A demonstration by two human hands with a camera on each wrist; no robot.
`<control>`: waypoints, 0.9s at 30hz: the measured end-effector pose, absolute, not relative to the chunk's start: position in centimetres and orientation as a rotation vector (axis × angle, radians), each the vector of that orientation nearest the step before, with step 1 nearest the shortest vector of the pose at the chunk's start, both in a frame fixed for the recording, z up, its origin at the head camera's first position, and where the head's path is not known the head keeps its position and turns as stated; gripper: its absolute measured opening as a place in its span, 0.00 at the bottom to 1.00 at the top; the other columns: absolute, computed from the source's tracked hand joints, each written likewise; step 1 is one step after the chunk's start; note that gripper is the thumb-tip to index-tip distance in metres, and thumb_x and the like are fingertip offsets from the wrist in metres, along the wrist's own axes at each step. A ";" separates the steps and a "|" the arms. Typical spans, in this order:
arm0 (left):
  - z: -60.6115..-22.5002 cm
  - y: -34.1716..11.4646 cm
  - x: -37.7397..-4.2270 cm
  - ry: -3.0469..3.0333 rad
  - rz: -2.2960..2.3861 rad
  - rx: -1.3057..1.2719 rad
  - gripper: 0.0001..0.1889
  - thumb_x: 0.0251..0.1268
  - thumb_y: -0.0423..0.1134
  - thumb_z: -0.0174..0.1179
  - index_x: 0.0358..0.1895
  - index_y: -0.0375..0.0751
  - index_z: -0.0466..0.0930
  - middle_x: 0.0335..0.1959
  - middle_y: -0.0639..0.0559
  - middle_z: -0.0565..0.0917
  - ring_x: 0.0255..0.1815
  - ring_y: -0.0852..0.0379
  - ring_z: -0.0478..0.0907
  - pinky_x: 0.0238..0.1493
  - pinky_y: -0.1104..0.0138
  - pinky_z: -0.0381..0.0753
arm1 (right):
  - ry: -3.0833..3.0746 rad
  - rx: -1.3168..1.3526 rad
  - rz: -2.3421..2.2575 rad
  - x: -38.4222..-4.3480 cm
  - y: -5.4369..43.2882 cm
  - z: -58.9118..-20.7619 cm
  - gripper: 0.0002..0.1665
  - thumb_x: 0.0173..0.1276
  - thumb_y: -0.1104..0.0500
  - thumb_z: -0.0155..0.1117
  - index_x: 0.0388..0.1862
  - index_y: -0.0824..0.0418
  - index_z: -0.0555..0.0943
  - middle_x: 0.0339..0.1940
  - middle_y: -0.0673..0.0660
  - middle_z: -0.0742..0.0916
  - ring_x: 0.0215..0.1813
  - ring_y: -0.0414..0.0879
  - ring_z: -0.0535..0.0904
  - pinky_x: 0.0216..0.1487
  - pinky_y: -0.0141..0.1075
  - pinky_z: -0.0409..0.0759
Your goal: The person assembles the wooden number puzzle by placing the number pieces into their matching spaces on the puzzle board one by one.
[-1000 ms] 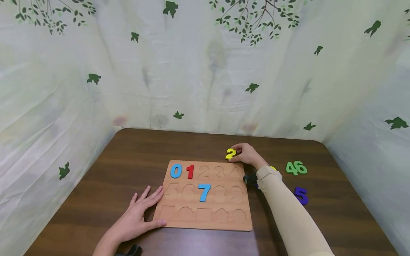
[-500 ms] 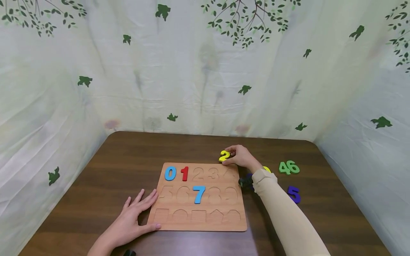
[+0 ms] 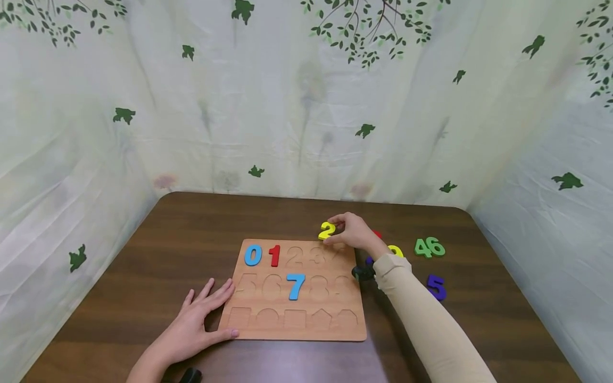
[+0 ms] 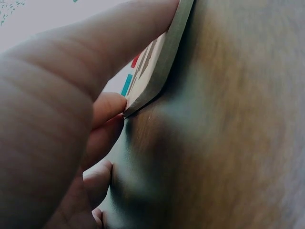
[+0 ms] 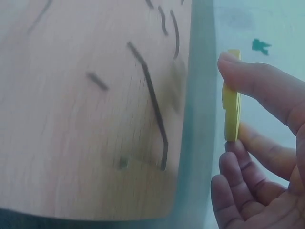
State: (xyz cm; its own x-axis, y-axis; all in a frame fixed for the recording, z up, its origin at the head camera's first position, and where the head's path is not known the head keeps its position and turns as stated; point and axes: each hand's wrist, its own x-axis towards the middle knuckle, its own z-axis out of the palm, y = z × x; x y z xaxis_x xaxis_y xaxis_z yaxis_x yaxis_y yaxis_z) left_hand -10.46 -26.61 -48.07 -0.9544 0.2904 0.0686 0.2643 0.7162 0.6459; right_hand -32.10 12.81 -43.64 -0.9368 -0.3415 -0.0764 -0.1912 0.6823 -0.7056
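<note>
My right hand (image 3: 354,232) pinches a yellow number 2 (image 3: 327,231) between thumb and fingers, near the far edge of a wooden number puzzle board (image 3: 335,319). In the right wrist view the yellow 2 (image 5: 232,100) shows edge-on beside the board. My left hand (image 3: 193,322) lies at the board's left side, fingers spread, the thumb on its near left corner. The left wrist view shows the thumb (image 4: 128,36) over the board's edge (image 4: 157,81). A blue 0 (image 3: 253,255), a red 1 (image 3: 274,256) and a blue 7 (image 3: 295,287) sit on the board among several outlined recesses.
To the right on the brown table (image 3: 201,223) lie a green 4 (image 3: 422,248), a green 6 (image 3: 435,246) and a purple 5 (image 3: 436,288). A yellow piece (image 3: 396,250), a red piece (image 3: 378,234) and a purple one are partly hidden by the right arm. Printed curtains surround the table.
My right hand has carried the yellow 2 leftward along the board's far edge. A red piece has come into sight behind the wrist. The left hand stays at the board.
</note>
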 end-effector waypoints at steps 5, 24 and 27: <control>-48.1 -26.6 -10.6 2.869 1.064 0.455 0.52 0.58 0.65 0.77 0.83 0.48 0.67 0.85 0.45 0.67 0.87 0.22 0.46 0.77 0.20 0.37 | 2.686 -0.446 -1.085 -31.7 12.3 -43.5 0.38 0.64 0.51 0.84 0.70 0.63 0.83 0.64 0.61 0.87 0.59 0.54 0.82 0.64 0.46 0.86; -48.1 -26.3 -10.2 2.897 1.054 0.453 0.51 0.57 0.62 0.79 0.82 0.46 0.70 0.84 0.44 0.69 0.86 0.21 0.48 0.76 0.20 0.39 | 2.662 -0.481 -1.072 -29.4 9.5 -44.1 0.36 0.60 0.52 0.87 0.66 0.60 0.85 0.57 0.56 0.86 0.51 0.48 0.79 0.55 0.39 0.85; -47.9 -26.2 -10.5 2.902 1.040 0.462 0.51 0.57 0.62 0.79 0.82 0.46 0.70 0.83 0.43 0.70 0.86 0.21 0.49 0.76 0.20 0.40 | 2.659 -0.505 -1.066 -29.1 9.2 -44.1 0.36 0.60 0.52 0.87 0.65 0.61 0.85 0.54 0.55 0.85 0.49 0.48 0.77 0.51 0.36 0.83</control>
State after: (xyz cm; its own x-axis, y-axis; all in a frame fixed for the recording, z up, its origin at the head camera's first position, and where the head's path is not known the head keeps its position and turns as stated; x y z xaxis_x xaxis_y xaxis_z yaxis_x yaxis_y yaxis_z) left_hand -10.47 -26.17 -47.87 -0.9557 0.2841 0.0767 0.2682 0.7335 0.6246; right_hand -29.11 9.20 -44.06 -0.9135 -0.3977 -0.0850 -0.2289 0.6756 -0.7009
